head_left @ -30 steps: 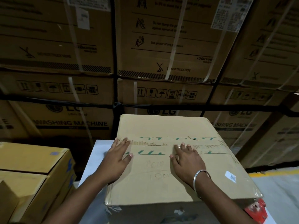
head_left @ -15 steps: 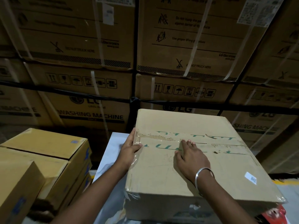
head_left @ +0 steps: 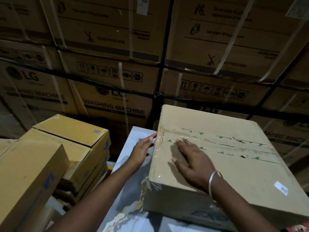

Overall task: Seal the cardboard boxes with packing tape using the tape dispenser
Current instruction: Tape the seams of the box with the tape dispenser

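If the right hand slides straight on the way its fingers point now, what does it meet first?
The right hand lies flat on the cardboard box, fingers pointing up-left along the lid. It would probably cross the clear packing tape on the seam first, then reach the box's left edge, where the left hand rests.

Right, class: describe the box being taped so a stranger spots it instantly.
Before the wall of washing-machine cartons stands a marble-patterned table. The box lies there under the right hand; only it has green-printed tape along its seam.
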A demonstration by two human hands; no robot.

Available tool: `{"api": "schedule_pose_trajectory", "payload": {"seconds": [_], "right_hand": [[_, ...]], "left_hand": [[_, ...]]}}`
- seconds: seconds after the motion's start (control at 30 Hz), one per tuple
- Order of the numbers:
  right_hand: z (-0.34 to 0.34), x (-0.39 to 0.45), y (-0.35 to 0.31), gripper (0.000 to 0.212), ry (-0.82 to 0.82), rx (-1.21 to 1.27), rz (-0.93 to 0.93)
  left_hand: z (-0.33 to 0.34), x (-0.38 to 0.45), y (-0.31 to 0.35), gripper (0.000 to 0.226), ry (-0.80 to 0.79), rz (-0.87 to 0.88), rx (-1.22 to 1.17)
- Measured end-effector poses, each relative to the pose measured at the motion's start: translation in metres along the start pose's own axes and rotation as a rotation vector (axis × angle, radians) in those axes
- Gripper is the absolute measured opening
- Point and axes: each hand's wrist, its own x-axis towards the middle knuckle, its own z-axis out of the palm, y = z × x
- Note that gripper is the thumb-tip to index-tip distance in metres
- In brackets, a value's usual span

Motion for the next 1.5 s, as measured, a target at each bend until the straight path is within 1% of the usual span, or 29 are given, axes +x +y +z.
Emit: {"api": "schedule_pose_trajectory", "payload": {"seconds": [0.07,0.1,0.17,0.2,0.23,0.37,0.5,0.57,0.67,0.7,0.77,0.8,0.83,0.87,0.93,0.97,1.03,1.07,1.1,1.17,1.23,1.3,1.4,1.5], "right_hand": [[0.005,0.006,-0.014,0.092,-0.150,0.047,-0.141],[0.007,0.010,-0.020,0.100,-0.211,0.038,-0.188],[0.011,0.015,-0.025,0.111,-0.298,-0.032,-0.236],[0.012,0.016,-0.025,0.114,-0.324,-0.075,-0.238],[0.013,0.017,-0.024,0.116,-0.343,-0.109,-0.241],[0.016,0.016,-0.022,0.134,-0.375,-0.227,-0.299],[0.016,0.014,-0.026,0.131,-0.357,-0.221,-0.286],[0.016,0.014,-0.027,0.129,-0.352,-0.211,-0.281],[0.017,0.015,-0.027,0.129,-0.359,-0.210,-0.280],[0.017,0.015,-0.027,0.128,-0.365,-0.218,-0.280],[0.017,0.014,-0.028,0.125,-0.367,-0.230,-0.280],[0.016,0.014,-0.028,0.124,-0.368,-0.229,-0.277],[0.016,0.014,-0.028,0.123,-0.370,-0.225,-0.275],[0.016,0.014,-0.028,0.123,-0.372,-0.222,-0.274],[0.016,0.013,-0.028,0.124,-0.372,-0.224,-0.275],[0.016,0.013,-0.028,0.124,-0.373,-0.226,-0.275],[0.015,0.013,-0.029,0.129,-0.376,-0.229,-0.276],[0.015,0.012,-0.029,0.131,-0.374,-0.232,-0.279],[0.015,0.012,-0.029,0.133,-0.369,-0.234,-0.284],[0.016,0.012,-0.029,0.137,-0.362,-0.232,-0.292],[0.017,0.013,-0.030,0.139,-0.357,-0.228,-0.291],[0.017,0.012,-0.030,0.136,-0.361,-0.213,-0.279],[0.014,0.011,-0.032,0.131,-0.373,-0.201,-0.273],[0.012,0.011,-0.030,0.128,-0.365,-0.168,-0.289]], "left_hand": [[-0.010,-0.019,-0.014,0.033,0.031,-0.005,-0.045],[-0.014,-0.030,-0.022,0.035,0.039,0.006,-0.061],[-0.020,-0.054,-0.038,0.054,0.057,0.072,-0.102],[-0.022,-0.064,-0.046,0.062,0.070,0.097,-0.123],[-0.023,-0.072,-0.055,0.064,0.083,0.128,-0.148],[-0.015,-0.087,-0.072,0.062,0.064,0.196,-0.197],[-0.003,-0.083,-0.075,0.055,0.137,0.175,-0.290],[0.001,-0.080,-0.079,0.063,0.157,0.134,-0.335],[0.007,-0.080,-0.080,0.077,0.127,0.056,-0.443],[0.009,-0.078,-0.079,0.069,0.109,0.027,-0.491],[0.011,-0.077,-0.075,0.026,0.082,-0.009,-0.553],[0.009,-0.079,-0.073,0.029,0.067,-0.016,-0.532],[0.006,-0.079,-0.074,0.038,0.053,-0.030,-0.519],[0.004,-0.079,-0.075,0.039,0.054,-0.036,-0.469],[0.001,-0.082,-0.077,0.021,0.099,-0.013,-0.400],[0.001,-0.085,-0.077,0.018,0.106,0.000,-0.380],[-0.001,-0.090,-0.084,0.067,0.115,0.052,-0.333],[-0.002,-0.092,-0.088,0.084,0.111,0.101,-0.310],[-0.002,-0.094,-0.090,0.091,0.116,0.132,-0.265],[0.001,-0.095,-0.092,0.087,0.125,0.160,-0.178],[0.000,-0.092,-0.093,0.081,0.139,0.151,-0.169],[-0.001,-0.092,-0.092,0.076,0.122,0.152,-0.160],[-0.006,-0.092,-0.089,0.057,0.084,0.130,-0.192],[-0.012,-0.093,-0.085,0.050,0.055,0.075,-0.229]]}}
